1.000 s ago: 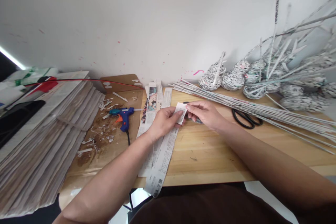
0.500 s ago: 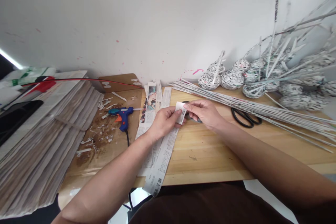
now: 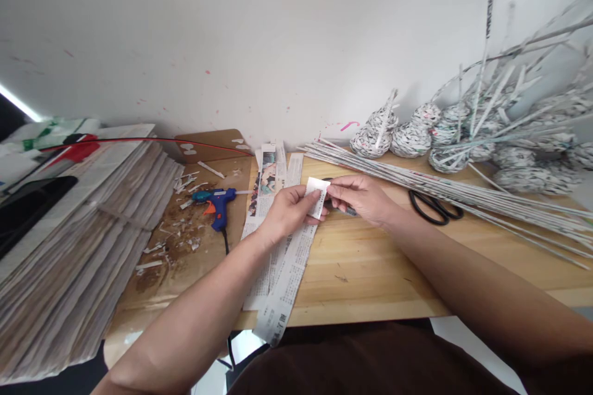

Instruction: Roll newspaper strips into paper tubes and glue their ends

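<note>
Pinching the small white paper (image 3: pixel 317 184) between thumb and fingers, my left hand (image 3: pixel 291 211) holds it just beside the newspaper strips (image 3: pixel 288 281). My right hand (image 3: pixel 359 197) is at its edge, though I cannot tell whether it grips; paper rods (image 3: pixel 393 173) lie beyond.

Pale wall (image 3: pixel 287 31) flecked with pink, wooden tabletop (image 3: pixel 370 278), bright light strip (image 3: pixel 19 103) at left

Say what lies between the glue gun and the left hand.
In the head view, newspaper strips lie between the glue gun and the left hand.
</note>
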